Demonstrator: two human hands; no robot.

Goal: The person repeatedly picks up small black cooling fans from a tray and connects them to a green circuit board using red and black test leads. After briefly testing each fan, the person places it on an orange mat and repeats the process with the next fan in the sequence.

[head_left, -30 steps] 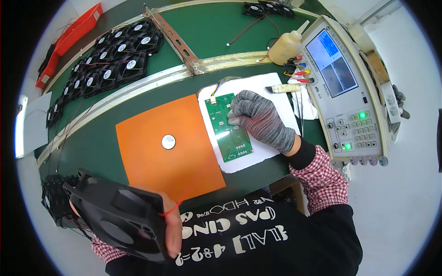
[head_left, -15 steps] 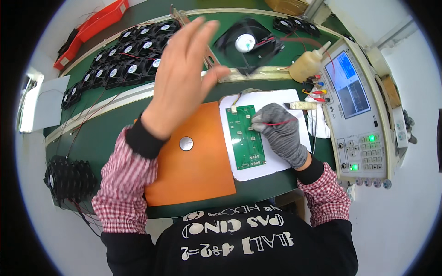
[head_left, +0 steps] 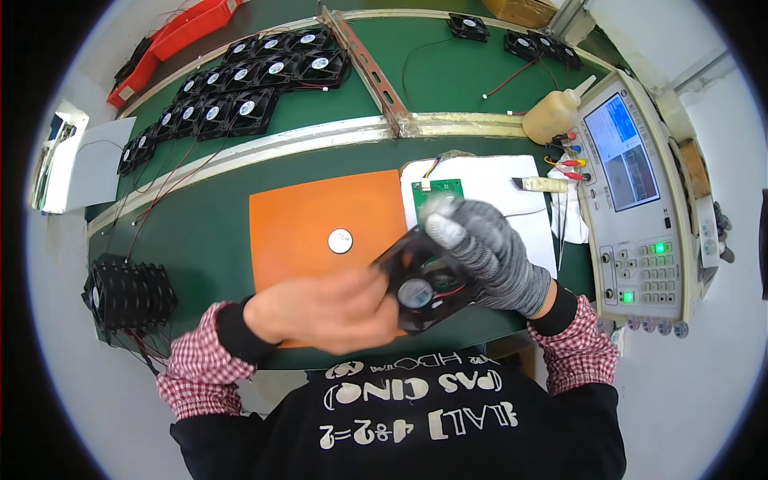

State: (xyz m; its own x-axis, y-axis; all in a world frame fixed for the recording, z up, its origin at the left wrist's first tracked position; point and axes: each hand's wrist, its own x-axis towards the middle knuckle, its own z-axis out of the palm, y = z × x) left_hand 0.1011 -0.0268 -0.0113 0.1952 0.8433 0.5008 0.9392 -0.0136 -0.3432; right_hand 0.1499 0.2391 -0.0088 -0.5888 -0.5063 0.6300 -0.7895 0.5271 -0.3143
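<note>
A square black cooling fan (head_left: 398, 264) with a pale round hub label is held in front of me, tilted, over the near ends of an orange mat and a white sheet. My bare left hand (head_left: 332, 312), blurred, is closed on its left edge. On its upper right side my grey-gloved right hand (head_left: 490, 248) grips the frame. A thin wire trails right from the glove. Beneath lies a green circuit board (head_left: 450, 189), mostly hidden by the fan and glove; a cable is plugged into its far edge.
An orange mat (head_left: 296, 216) bears a silver disc (head_left: 340, 241). Rows of fans (head_left: 240, 74) lie far left, and a fan stack (head_left: 132, 296) stands near left. On the right are a squeeze bottle (head_left: 552, 114), a cutter knife (head_left: 544, 185) and a test instrument (head_left: 632, 200). A metal bar (head_left: 364, 68) divides the far strip.
A blurred fan over the far strip is gone; one lies farther back there. The left front row has lost its right-end fan. My left hand came down; my right left the board's wire spot.
</note>
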